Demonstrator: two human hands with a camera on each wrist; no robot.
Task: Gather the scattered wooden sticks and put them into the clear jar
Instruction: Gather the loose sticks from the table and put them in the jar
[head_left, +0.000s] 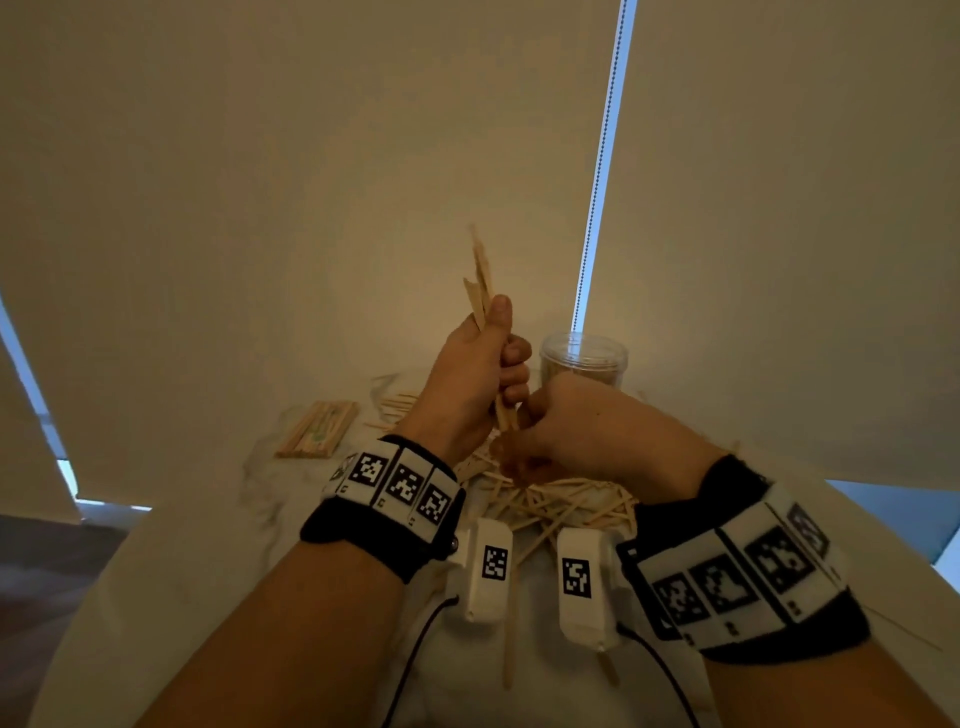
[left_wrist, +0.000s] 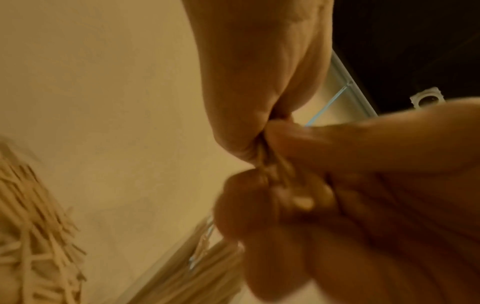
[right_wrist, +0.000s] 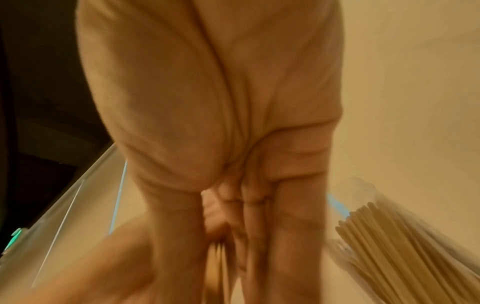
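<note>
My left hand is raised above the table and grips a bundle of wooden sticks upright in its fist. The sticks poke out above the thumb and below the fist. Just below and right of it, my right hand pinches the lower ends of the same bundle; the left wrist view shows both hands meeting on these sticks. The clear jar stands upright behind the right hand and holds several sticks. A loose pile of sticks lies on the table under both wrists.
A flat pack of sticks lies at the far left of the white table. More loose sticks lie behind the left hand, and single ones near the front. A closed blind hangs right behind the table.
</note>
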